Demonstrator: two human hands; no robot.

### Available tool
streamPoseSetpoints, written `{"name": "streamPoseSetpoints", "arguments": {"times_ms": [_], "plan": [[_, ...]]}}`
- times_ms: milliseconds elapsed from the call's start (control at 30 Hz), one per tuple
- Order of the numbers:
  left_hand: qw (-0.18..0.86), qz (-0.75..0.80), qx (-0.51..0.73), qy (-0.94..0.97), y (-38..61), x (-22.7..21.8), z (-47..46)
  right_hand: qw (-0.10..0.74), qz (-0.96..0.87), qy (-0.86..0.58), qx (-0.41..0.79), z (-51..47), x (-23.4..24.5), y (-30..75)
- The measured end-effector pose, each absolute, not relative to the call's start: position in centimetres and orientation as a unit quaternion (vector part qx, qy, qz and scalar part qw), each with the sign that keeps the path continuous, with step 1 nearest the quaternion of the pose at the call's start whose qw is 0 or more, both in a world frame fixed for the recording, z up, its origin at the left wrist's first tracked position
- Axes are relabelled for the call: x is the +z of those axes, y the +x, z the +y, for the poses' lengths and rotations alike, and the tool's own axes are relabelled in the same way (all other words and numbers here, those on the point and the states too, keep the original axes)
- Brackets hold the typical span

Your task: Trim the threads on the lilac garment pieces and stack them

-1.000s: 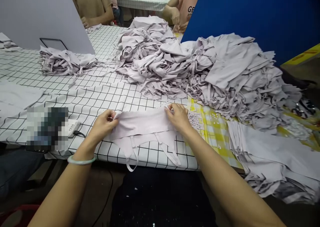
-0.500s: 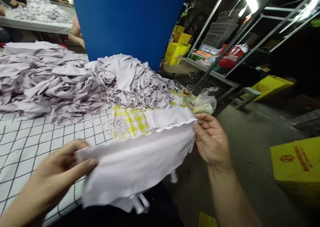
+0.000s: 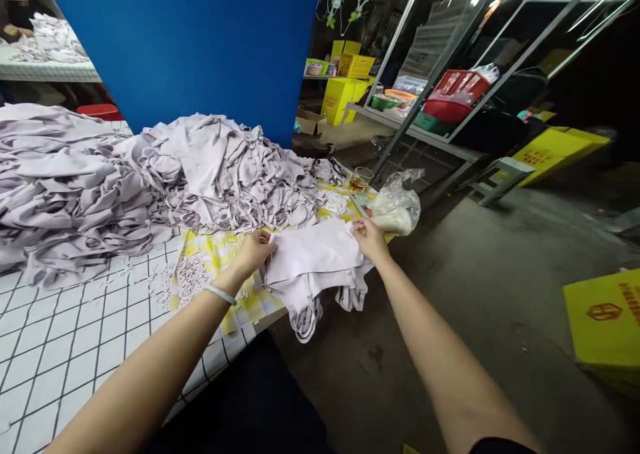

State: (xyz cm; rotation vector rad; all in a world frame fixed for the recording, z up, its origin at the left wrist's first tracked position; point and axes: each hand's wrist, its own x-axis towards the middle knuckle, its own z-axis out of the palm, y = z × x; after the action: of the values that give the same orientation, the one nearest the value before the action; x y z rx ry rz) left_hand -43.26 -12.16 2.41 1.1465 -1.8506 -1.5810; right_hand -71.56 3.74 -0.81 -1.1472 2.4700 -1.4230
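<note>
A pale lilac garment with thin straps, like a strappy top (image 3: 315, 249), lies at the table's corner, spread flat over similar pieces. My left hand (image 3: 255, 250) is closed, pinching its upper left corner. At the opposite upper corner, my right hand (image 3: 371, 238) pinches the fabric between thumb and fingers. Looped straps (image 3: 306, 319) hang over the table edge below. Beside my left hand, small fabric snippets (image 3: 193, 277) are scattered on a yellow checked cloth (image 3: 227, 321). A large heap of the same lilac fabric (image 3: 200, 167) rises behind my left hand.
A glass of brown liquid (image 3: 360, 179) and a clear plastic bag (image 3: 397, 204) stand near the table's far right corner. A tall blue panel (image 3: 200, 47) rises behind the heap. To the right are a metal rack (image 3: 420, 139), a small stool (image 3: 503, 177) and yellow boxes (image 3: 607, 317).
Both hands have moved forward, carrying the garment from above my lap onto the pieces at the table corner. It now lies flat. The camera view has turned slightly right.
</note>
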Motion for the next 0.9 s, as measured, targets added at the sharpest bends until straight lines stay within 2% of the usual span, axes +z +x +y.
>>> {"name": "streamPoseSetpoints", "arguments": {"times_ms": [233,367,467,600,633,700,800,867,900], "plan": [[0.232,-0.725,-0.477,0.44,-42.8,2.2,-12.5,-0.013,0.824,-0.394,-0.406,3.1,-2.0,-72.9],[0.25,-0.834,-0.311,0.382,-42.4,2.4,-11.5,-0.041,0.83,-0.406,-0.381,3.1,-1.5,-72.9],[0.165,-0.928,-0.153,0.295,-41.5,1.9,-10.3,-0.073,0.833,-0.436,-0.331,3.6,-1.9,-72.3],[0.072,-0.938,-0.115,0.319,-40.3,1.1,-9.4,-0.021,0.862,-0.473,-0.182,4.1,-3.7,-72.0],[0.07,-0.937,-0.119,0.32,-40.0,1.1,-9.5,-0.034,0.867,-0.47,-0.163,4.0,-3.9,-72.0],[0.082,-0.937,-0.132,0.314,-39.2,1.1,-9.9,-0.103,0.858,-0.473,-0.171,3.2,-3.4,-71.6],[0.131,-0.922,-0.159,0.327,-37.6,1.5,-11.2,-0.183,0.784,-0.532,-0.262,-0.4,-0.2,-68.2],[0.182,-0.908,-0.18,0.333,-36.3,1.9,-12.6,-0.159,0.72,-0.589,-0.331,-4.6,2.7,-63.4],[0.21,-0.901,-0.19,0.328,-35.5,2.1,-13.4,-0.12,0.691,-0.615,-0.359,-7.3,4.1,-60.6]]}}
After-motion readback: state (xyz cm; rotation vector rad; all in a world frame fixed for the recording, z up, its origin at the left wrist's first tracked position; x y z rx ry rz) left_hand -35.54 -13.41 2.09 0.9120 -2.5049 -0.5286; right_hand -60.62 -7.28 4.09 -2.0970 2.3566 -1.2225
